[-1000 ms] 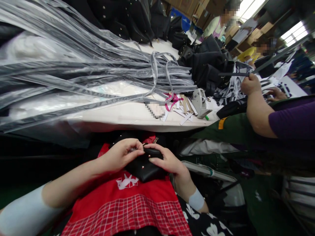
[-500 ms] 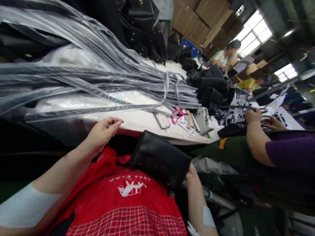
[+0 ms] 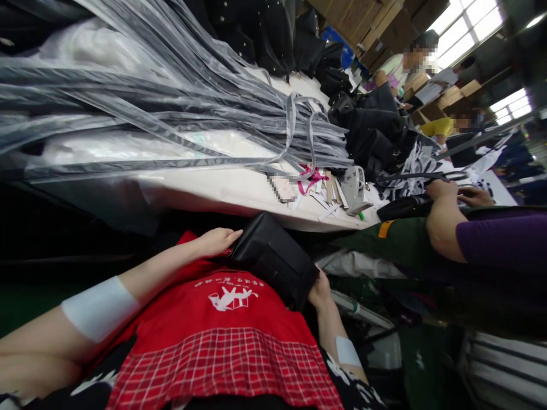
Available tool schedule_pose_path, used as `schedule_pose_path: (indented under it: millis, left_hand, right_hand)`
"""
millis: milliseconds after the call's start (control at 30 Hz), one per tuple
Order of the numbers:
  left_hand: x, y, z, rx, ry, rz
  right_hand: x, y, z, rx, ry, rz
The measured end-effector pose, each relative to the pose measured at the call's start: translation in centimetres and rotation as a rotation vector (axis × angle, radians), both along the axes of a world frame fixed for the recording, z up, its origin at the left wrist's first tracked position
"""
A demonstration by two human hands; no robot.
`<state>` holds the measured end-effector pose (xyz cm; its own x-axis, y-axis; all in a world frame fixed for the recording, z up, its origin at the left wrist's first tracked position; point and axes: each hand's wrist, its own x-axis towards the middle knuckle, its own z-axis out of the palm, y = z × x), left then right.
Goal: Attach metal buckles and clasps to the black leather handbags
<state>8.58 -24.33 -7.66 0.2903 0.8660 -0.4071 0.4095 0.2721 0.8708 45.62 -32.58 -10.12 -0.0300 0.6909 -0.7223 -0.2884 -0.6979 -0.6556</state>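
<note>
A black leather-look bag [image 3: 273, 256], its kind not fully clear, is held in front of the red apron at my waist, tilted down to the right. My left hand [image 3: 219, 241] is closed at its left end, the fingers over the edge and the thumb side partly hidden. Around the lower right corner my right hand [image 3: 319, 289] is closed, its fingertips mostly behind the bag. The white table's edge [image 3: 239, 199] runs just beyond the bag.
Long plastic-wrapped grey straps [image 3: 205, 114] lie across the table. Beyond them are black bags [image 3: 371, 125], paper strips [image 3: 331, 193] and a white tape dispenser [image 3: 355, 191]. At right, a co-worker's hand [image 3: 442, 191] works at the table. Cardboard boxes [image 3: 359, 23] stand behind.
My left hand has come down and right from above the table edge onto the bag's left end. The bag has shifted slightly left and up in my right hand; the view has tilted down.
</note>
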Motion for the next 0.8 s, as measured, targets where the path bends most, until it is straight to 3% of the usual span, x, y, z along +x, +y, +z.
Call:
schedule_pose_path:
  millis: [167,300,400,567,700,800]
  left_hand:
    - [1.3,-0.7,-0.1,-0.079,-0.098,-0.07]
    - [1.7,0.1,2.2,-0.031,-0.186,-0.095]
    - [1.7,1.4,4.2,0.077,-0.142,-0.094]
    - [0.4,2.8,5.4,0.234,-0.033,-0.029]
    - [-1.0,2.8,5.4,0.278,0.006,0.062]
    - [-0.6,2.8,6.2,0.366,0.061,0.017]
  right_hand:
    - [1.6,0.0,2.4,0.015,-0.034,-0.014]
    - [1.7,1.7,4.3,-0.112,-0.055,-0.029]
    - [1.8,3.3,5.4,-0.202,-0.046,-0.001]
    - [1.6,3.8,5.6,-0.335,-0.013,0.083]
    - [1.1,3.3,5.2,-0.326,0.011,0.087]
    - [1.1,3.7,5.2,-0.305,0.002,0.091]
